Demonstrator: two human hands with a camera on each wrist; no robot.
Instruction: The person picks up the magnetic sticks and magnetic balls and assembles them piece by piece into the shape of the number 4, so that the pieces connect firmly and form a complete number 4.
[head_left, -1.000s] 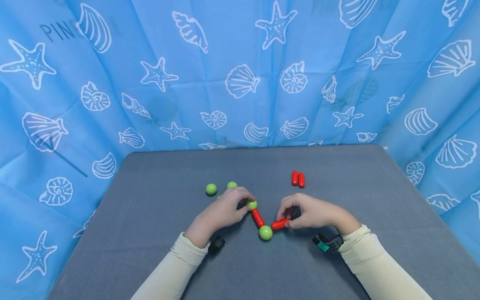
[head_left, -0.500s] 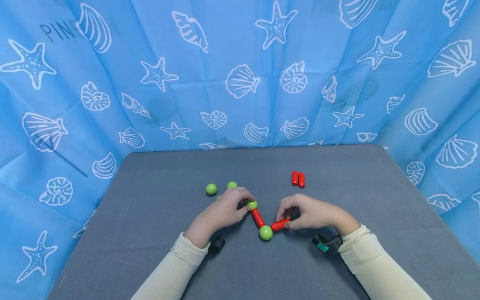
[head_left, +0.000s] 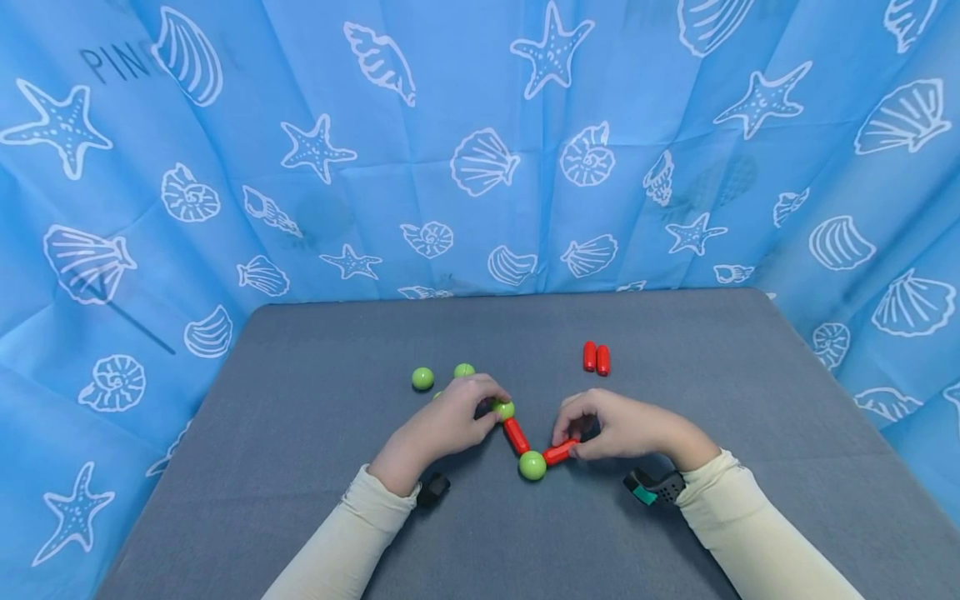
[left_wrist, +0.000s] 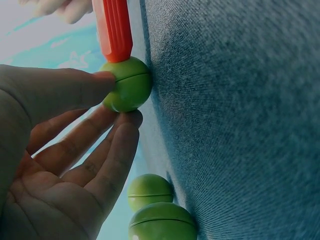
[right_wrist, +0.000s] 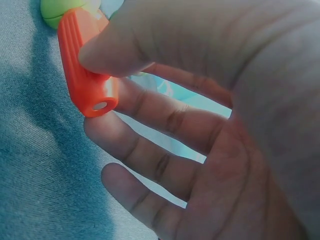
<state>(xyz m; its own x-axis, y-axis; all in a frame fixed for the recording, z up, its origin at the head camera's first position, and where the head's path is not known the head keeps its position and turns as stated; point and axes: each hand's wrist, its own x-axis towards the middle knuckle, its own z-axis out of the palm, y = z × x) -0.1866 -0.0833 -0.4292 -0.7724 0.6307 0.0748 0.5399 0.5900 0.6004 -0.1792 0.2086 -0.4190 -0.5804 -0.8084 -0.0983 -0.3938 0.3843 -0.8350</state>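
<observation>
The red rod (head_left: 562, 452) pinched in the right hand (head_left: 615, 423) now meets the near green ball (head_left: 532, 466) on the surface (head_left: 322, 375), closing the gap and apparently linking up a V shape. The left hand (head_left: 452, 419) pinches the far green ball (head_left: 505, 410), touching the second red rod (head_left: 517, 436).

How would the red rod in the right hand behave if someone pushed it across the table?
The red rod would probably stay stiff, showing no bend in the right hand's grip. It might roll unevenly, since its sides look ridged and faceted. It could feel slippery where shiny, though those ridges may add friction.
</observation>
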